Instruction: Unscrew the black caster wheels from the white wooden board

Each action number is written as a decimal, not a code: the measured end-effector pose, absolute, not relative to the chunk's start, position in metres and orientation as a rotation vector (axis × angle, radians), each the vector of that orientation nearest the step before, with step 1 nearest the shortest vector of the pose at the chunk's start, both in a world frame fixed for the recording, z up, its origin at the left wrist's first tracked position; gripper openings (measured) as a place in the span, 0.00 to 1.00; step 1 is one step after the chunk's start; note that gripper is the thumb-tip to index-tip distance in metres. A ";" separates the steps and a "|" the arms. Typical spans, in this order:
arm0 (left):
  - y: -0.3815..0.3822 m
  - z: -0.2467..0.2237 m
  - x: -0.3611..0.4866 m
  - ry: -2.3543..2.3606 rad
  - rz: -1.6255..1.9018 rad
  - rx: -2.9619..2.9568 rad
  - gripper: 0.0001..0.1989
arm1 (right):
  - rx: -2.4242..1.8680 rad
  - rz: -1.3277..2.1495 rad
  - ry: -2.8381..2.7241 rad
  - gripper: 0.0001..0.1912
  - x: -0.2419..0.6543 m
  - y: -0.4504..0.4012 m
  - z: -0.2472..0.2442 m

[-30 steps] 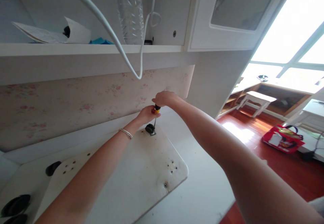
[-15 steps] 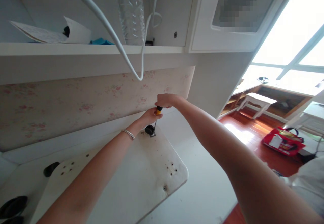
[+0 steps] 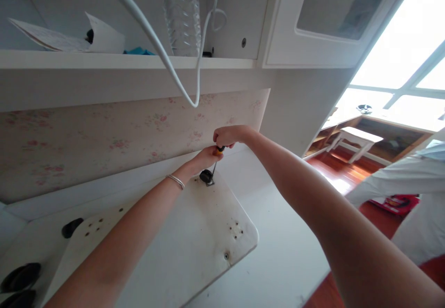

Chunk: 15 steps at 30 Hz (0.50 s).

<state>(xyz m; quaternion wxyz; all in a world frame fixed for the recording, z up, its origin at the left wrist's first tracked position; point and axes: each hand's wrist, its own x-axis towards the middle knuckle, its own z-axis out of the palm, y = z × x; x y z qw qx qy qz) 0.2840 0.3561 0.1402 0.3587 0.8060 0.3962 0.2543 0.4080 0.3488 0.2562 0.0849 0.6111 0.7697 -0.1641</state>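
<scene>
A screwdriver point(image 3: 220, 151) with a yellow and black handle stands nearly upright, its shaft pointing down at the metal plate of a black caster point(image 3: 206, 176). My right hand point(image 3: 227, 135) is closed around the top of the handle. Lower down, the fingers of my left hand point(image 3: 208, 157) pinch the yellow part of the same handle. The caster sits at the far corner of a white board point(image 3: 194, 234) lying flat on a white surface. Whether the tip is seated in a screw is too small to tell.
Overhead runs a shelf point(image 3: 132, 61) with a plastic bottle point(image 3: 182, 18) and papers point(image 3: 69, 41). A white cable point(image 3: 149, 34) hangs in front. More black casters point(image 3: 72, 228) lie at left. At right are a person's white trousers point(image 3: 399, 182), a stool point(image 3: 359, 136) and a red bag point(image 3: 399, 203).
A person in white trousers has moved in at the right, partly covering the red bag. Both my hands stay on the screwdriver, and the view has shifted slightly.
</scene>
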 end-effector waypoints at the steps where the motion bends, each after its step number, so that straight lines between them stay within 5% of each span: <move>1: 0.356 0.141 0.285 1.027 0.656 2.082 0.15 | 1.830 -0.486 2.294 0.18 0.407 0.349 0.257; 15: 0.356 0.143 0.286 0.995 0.704 2.011 0.11 | 1.896 -0.371 2.244 0.17 0.404 0.341 0.260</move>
